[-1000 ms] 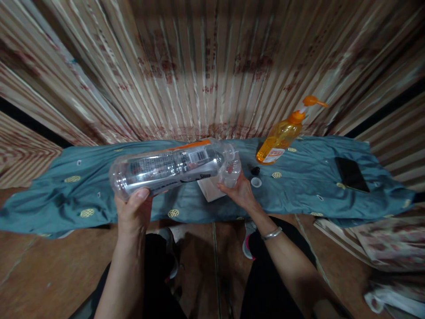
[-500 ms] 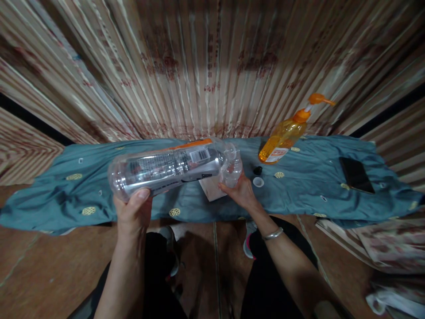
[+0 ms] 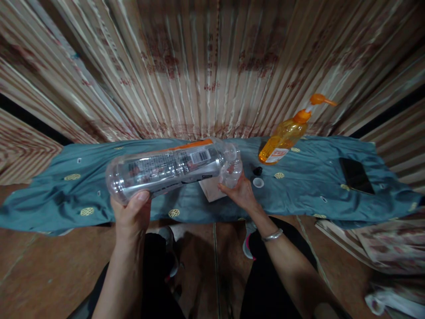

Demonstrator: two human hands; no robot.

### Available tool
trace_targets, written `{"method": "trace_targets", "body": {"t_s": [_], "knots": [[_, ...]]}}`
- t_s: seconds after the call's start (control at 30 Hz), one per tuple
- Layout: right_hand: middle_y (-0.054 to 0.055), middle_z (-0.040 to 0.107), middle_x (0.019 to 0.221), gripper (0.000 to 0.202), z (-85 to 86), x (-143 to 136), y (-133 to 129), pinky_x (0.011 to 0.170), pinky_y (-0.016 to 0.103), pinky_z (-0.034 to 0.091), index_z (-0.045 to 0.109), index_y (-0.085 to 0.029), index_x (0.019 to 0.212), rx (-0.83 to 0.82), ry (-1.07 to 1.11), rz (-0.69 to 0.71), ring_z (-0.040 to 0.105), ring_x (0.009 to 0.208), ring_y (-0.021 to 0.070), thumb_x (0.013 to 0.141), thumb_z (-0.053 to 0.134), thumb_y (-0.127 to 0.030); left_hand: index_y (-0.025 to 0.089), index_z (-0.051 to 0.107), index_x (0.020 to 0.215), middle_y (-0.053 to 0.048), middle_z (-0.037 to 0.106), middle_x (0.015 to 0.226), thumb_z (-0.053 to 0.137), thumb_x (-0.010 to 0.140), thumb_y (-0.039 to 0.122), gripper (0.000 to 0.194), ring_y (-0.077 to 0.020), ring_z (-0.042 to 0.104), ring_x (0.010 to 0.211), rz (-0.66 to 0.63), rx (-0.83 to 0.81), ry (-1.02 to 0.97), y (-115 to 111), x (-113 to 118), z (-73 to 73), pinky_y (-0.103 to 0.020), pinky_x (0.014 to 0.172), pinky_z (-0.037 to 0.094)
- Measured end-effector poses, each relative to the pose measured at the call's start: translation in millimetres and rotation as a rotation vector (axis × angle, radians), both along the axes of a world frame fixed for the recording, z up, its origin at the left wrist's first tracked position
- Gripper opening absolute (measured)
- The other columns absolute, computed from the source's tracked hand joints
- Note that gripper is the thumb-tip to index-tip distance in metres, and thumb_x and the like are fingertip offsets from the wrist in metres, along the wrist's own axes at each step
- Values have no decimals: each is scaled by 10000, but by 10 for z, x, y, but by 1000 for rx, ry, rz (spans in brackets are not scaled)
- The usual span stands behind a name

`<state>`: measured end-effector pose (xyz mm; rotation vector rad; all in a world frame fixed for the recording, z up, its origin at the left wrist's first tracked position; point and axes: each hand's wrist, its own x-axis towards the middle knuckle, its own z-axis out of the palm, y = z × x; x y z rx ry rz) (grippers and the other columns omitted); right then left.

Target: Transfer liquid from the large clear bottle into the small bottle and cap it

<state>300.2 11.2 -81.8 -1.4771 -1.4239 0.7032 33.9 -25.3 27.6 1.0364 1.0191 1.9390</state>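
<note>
My left hand [image 3: 132, 212] is closed round the base end of a large clear plastic bottle [image 3: 166, 166] with a silver and orange label. The bottle lies tilted nearly on its side, its neck pointing right. My right hand [image 3: 239, 192] grips a small clear bottle [image 3: 231, 172] under that neck; whether the two mouths touch I cannot tell. Behind the small bottle lies a pale flat block [image 3: 210, 189], partly hidden. To the right of my right hand are a small black cap [image 3: 257, 170] and a white round lid [image 3: 258, 182].
An orange pump bottle [image 3: 282, 141] with amber liquid stands at the back right. A flat black object [image 3: 357, 175] lies farther right. All rest on a teal cloth [image 3: 308, 190] over a narrow table. A striped curtain [image 3: 212, 66] hangs directly behind.
The base end of the large bottle and my left hand have shifted slightly left. My right hand and the small bottle stay nearly in place.
</note>
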Motion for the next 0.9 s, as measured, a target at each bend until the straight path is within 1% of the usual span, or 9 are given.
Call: {"method": "trace_targets", "body": {"t_s": [0.17,0.27,0.33,0.43,0.5,0.57,0.7,0.77,0.9], "knots": [[175,845,1280,769,-17,1,5,1064,628,669,615,-193,1413,14,4,8,836,1165,421,718,880,-389,377,772,1336,-63,825,1129,1029,481,384,893,-292,797,894,-8,2,18,1,-5,-4,-458,796,724],[172,850,1271,775,-9,3,4,1055,613,678,611,-197,1415,9,-7,10,838,1156,422,715,890,-379,393,768,1333,-59,817,1121,1015,504,369,866,-312,800,917,-15,-9,17,-9,-1,1,-512,841,719],[165,853,1261,782,2,4,2,1054,602,680,607,-200,1419,-2,-17,6,839,1155,420,712,893,-373,377,797,1257,-51,808,1062,1015,510,372,778,-312,796,926,-14,-12,19,-15,-5,-7,-532,879,711],[158,854,1244,757,8,2,0,1045,611,682,612,-211,1408,-3,-18,6,839,1145,423,720,883,-369,317,835,1049,-38,786,984,1032,479,366,605,-286,783,926,14,3,4,-18,-16,-24,-525,929,701],[156,849,1240,734,0,0,1,1037,625,683,613,-224,1396,6,-18,11,837,1141,429,725,877,-364,308,833,982,-25,782,990,1044,450,356,574,-263,776,924,27,1,-19,-19,-22,-28,-502,938,701],[156,843,1245,734,-14,-1,5,1040,643,679,604,-231,1398,15,-25,11,834,1146,434,728,871,-361,328,831,1047,-20,785,1003,1050,452,359,634,-259,774,925,17,-13,-21,-21,-22,-24,-487,929,704],[165,841,1244,757,-36,4,10,1057,653,668,592,-211,1412,16,-29,9,832,1153,438,727,862,-385,366,777,1298,-59,802,1098,1033,494,387,844,-327,795,1000,1,-7,21,-21,-7,1,-509,908,704],[165,842,1244,772,-37,8,10,1062,639,668,589,-201,1425,9,-20,14,832,1160,434,728,856,-398,377,761,1336,-64,805,1159,1027,490,392,887,-352,797,1059,7,3,30,-17,0,11,-513,916,702],[168,844,1256,792,-26,15,9,1071,618,669,593,-195,1440,-1,-14,22,832,1164,426,724,866,-395,368,761,1337,-68,802,1209,1033,479,391,901,-370,791,1122,1,0,31,-14,-1,10,-536,962,691]]}}
